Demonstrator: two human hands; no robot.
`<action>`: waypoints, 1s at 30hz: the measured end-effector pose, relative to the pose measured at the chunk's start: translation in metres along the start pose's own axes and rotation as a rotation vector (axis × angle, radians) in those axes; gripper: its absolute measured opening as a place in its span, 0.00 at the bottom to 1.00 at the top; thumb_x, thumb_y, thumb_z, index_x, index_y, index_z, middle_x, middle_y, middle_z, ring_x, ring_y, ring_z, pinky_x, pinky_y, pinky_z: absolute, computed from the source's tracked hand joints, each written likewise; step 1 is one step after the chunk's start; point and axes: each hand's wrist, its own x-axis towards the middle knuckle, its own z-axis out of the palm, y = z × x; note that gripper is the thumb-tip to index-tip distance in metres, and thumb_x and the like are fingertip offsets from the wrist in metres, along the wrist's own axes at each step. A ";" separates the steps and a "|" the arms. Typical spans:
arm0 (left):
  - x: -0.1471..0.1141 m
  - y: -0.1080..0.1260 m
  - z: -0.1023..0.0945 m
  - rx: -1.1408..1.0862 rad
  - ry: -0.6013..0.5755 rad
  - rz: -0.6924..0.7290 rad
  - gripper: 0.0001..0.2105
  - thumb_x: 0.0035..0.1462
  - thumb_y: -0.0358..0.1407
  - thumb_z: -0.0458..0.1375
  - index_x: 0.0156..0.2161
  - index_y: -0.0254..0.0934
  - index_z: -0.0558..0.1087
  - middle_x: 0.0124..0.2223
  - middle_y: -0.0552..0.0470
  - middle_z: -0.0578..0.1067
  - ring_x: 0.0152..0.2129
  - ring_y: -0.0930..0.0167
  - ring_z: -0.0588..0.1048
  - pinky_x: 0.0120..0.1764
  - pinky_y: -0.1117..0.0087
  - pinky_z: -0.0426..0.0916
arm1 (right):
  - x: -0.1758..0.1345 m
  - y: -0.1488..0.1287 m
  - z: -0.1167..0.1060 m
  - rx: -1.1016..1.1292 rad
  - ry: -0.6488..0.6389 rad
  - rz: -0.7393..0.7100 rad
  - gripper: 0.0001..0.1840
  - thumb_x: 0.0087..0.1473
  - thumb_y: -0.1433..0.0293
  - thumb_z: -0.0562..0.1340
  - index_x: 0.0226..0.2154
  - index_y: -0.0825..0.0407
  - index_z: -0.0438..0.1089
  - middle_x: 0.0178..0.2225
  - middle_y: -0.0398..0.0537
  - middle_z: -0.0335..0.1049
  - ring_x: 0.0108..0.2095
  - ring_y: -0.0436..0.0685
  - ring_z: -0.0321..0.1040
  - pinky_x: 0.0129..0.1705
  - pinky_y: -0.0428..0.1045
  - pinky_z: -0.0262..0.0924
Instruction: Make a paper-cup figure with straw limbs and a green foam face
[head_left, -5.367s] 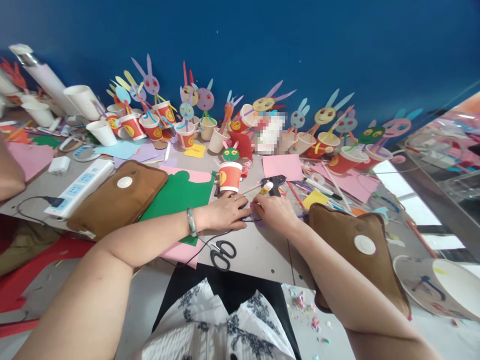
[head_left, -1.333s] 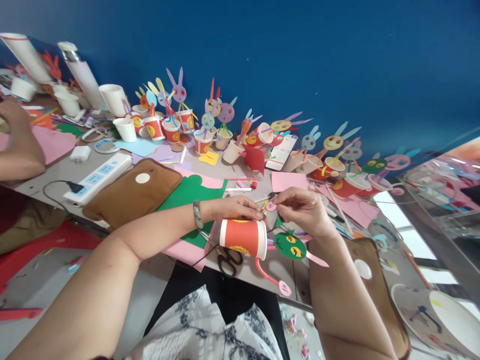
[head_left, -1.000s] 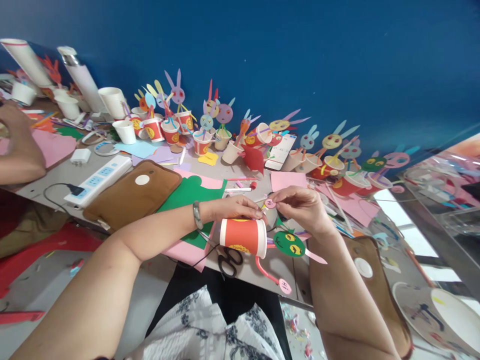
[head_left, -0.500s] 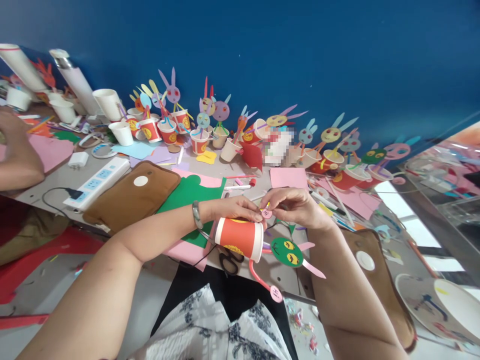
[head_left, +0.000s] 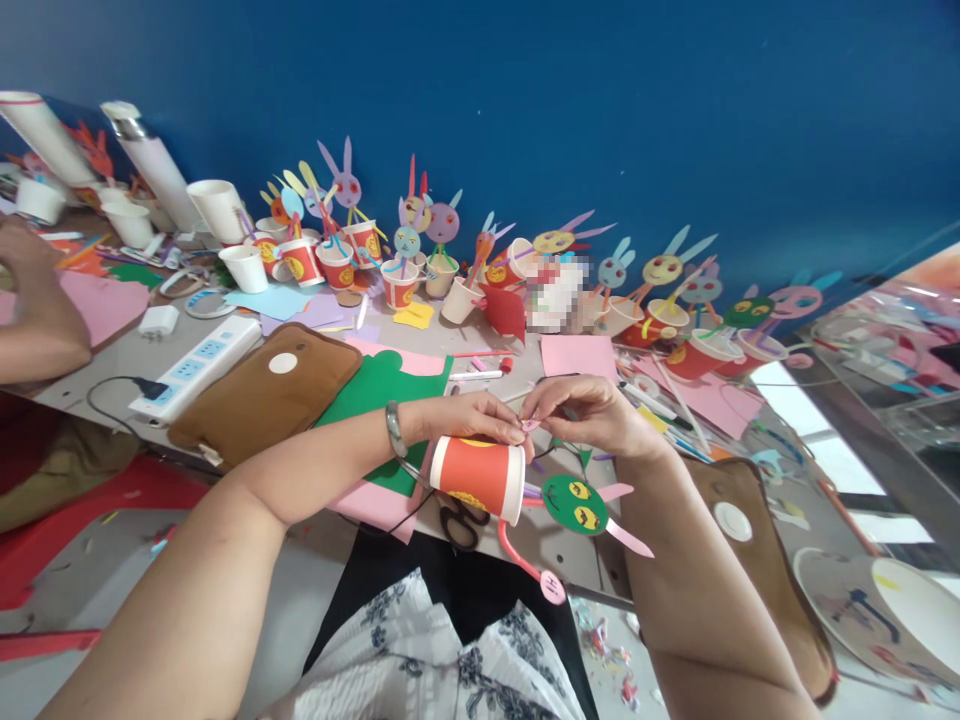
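A small pink paper disc is pinched between the fingertips of my left hand and my right hand. Under my left hand a red and white paper cup lies on its side, its mouth facing right. From that mouth stick a green paper face with yellow eyes and pink ears, and a red pipe cleaner ending in a pink "Hi" disc. Whether my left hand also supports the cup is hidden. Black scissors lie below the cup.
Paper cups with rabbit faces, such as one with a blue face, line the blue wall. A power strip, brown pouch and green paper lie to the left. Another person's arm rests at far left. A bucket stands right.
The pink disc between my fingertips has tilted, so its "Hi" lettering no longer shows plainly. My right fingers have closed in slightly on it. The cup has hardly moved.
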 end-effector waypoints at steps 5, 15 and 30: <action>0.000 -0.001 -0.002 0.022 -0.010 -0.001 0.20 0.49 0.50 0.69 0.37 0.33 0.83 0.38 0.45 0.80 0.33 0.71 0.75 0.37 0.72 0.67 | -0.001 -0.001 0.000 0.004 -0.005 -0.012 0.03 0.53 0.67 0.70 0.30 0.49 0.77 0.34 0.48 0.80 0.33 0.53 0.76 0.36 0.49 0.72; 0.001 -0.004 -0.003 -0.012 -0.024 0.000 0.21 0.48 0.51 0.69 0.37 0.33 0.82 0.39 0.45 0.80 0.34 0.70 0.75 0.39 0.71 0.68 | 0.001 -0.004 0.001 -0.003 -0.020 -0.013 0.07 0.51 0.65 0.71 0.29 0.50 0.76 0.33 0.50 0.80 0.33 0.54 0.77 0.35 0.49 0.71; 0.002 -0.002 0.001 -0.075 0.026 -0.044 0.19 0.46 0.49 0.71 0.34 0.33 0.82 0.34 0.46 0.80 0.29 0.72 0.74 0.34 0.73 0.67 | 0.004 -0.007 0.001 -0.123 -0.034 -0.083 0.04 0.55 0.68 0.68 0.29 0.49 0.77 0.32 0.49 0.80 0.32 0.54 0.76 0.34 0.48 0.69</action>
